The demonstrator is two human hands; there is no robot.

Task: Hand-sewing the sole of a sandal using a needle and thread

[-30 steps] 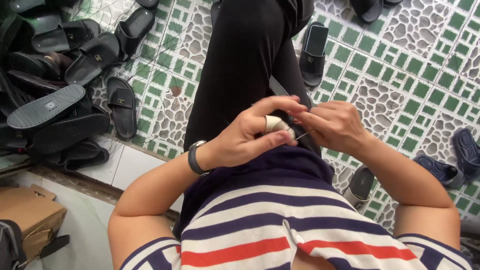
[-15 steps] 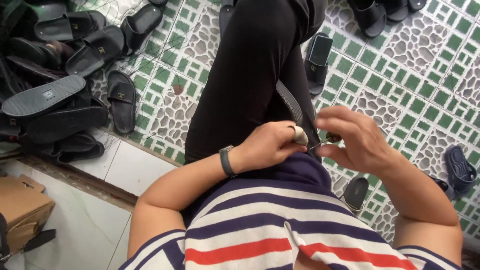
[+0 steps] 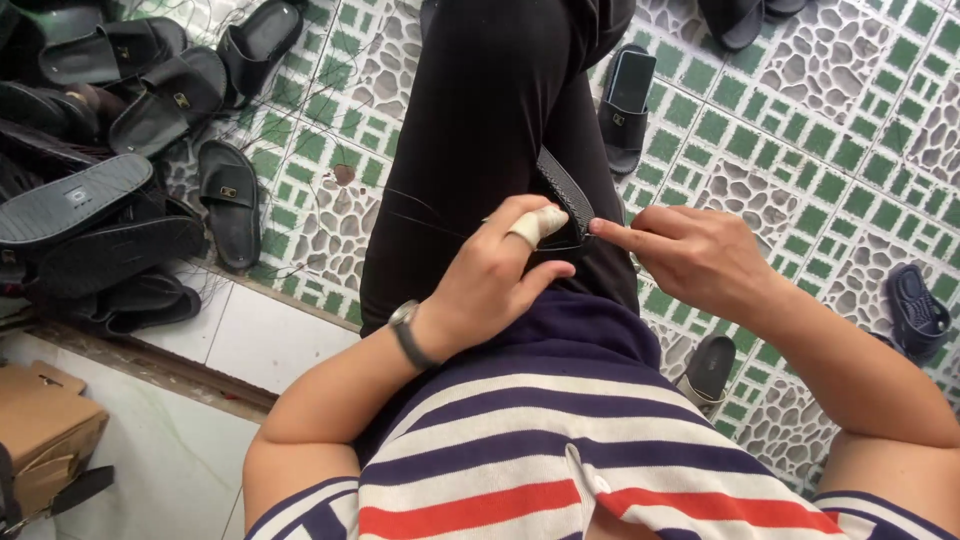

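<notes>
A black sandal strap [image 3: 562, 195] lay across the person's black-trousered thigh [image 3: 480, 140], at the centre of the view. The left hand [image 3: 490, 285], one finger wrapped in pale tape [image 3: 535, 225], had its grip pinched on the strap's near edge; the right hand [image 3: 695, 260], at three o'clock, pressed a fingertip against that edge, its grip curled. Black sandals [image 3: 110, 200] crowded the tiled floor [image 3: 830, 130] at nine o'clock; tiles lay freer toward two o'clock.
</notes>
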